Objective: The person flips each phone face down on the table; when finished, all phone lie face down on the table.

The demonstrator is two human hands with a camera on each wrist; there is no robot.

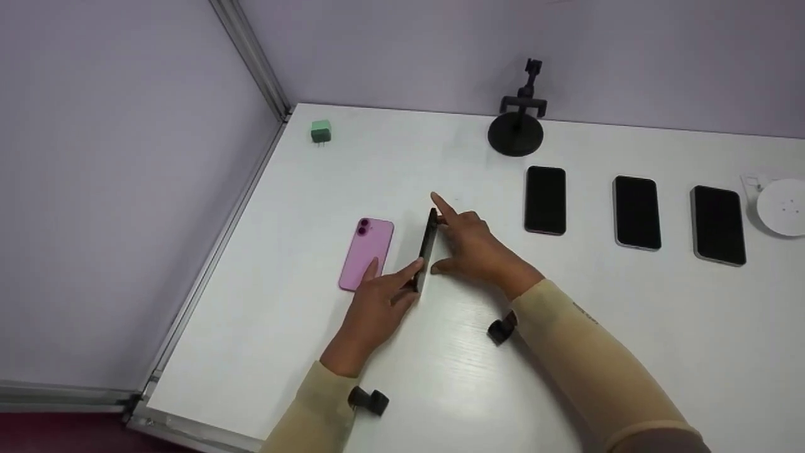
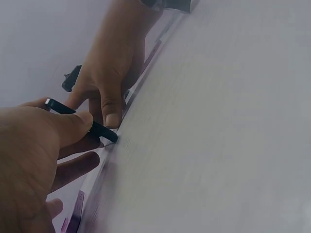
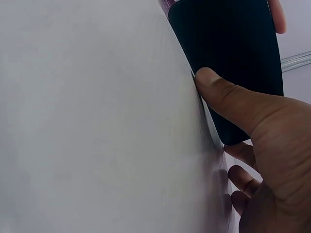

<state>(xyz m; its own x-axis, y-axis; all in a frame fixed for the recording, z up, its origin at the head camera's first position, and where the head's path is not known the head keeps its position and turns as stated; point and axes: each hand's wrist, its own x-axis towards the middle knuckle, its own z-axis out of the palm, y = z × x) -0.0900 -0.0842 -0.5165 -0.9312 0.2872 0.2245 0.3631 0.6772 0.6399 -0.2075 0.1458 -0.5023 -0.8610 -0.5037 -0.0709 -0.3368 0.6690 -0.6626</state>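
A dark phone [image 1: 427, 242] stands tilted up on its long edge over the white table. My left hand [image 1: 380, 305] pinches its near end; the thumb shows over it in the left wrist view, with fingers behind. At the phone's far part is my right hand [image 1: 475, 248], index finger stretched forward and thumb spread apart. Across the phone's dark face [image 3: 233, 48] lies the right thumb [image 3: 223, 92] in the right wrist view, its other fingers around the end. A pink phone [image 1: 368, 248] lies camera side up just left, partly under the left hand.
To the right, three dark-screened phones lie in a row: one [image 1: 545, 201], another [image 1: 636, 212] and a third [image 1: 718, 225]. Beyond them is a round white disc [image 1: 786, 206]. A black stand [image 1: 516, 135] is at the back wall, a green plug adapter [image 1: 321, 131] at the back left.
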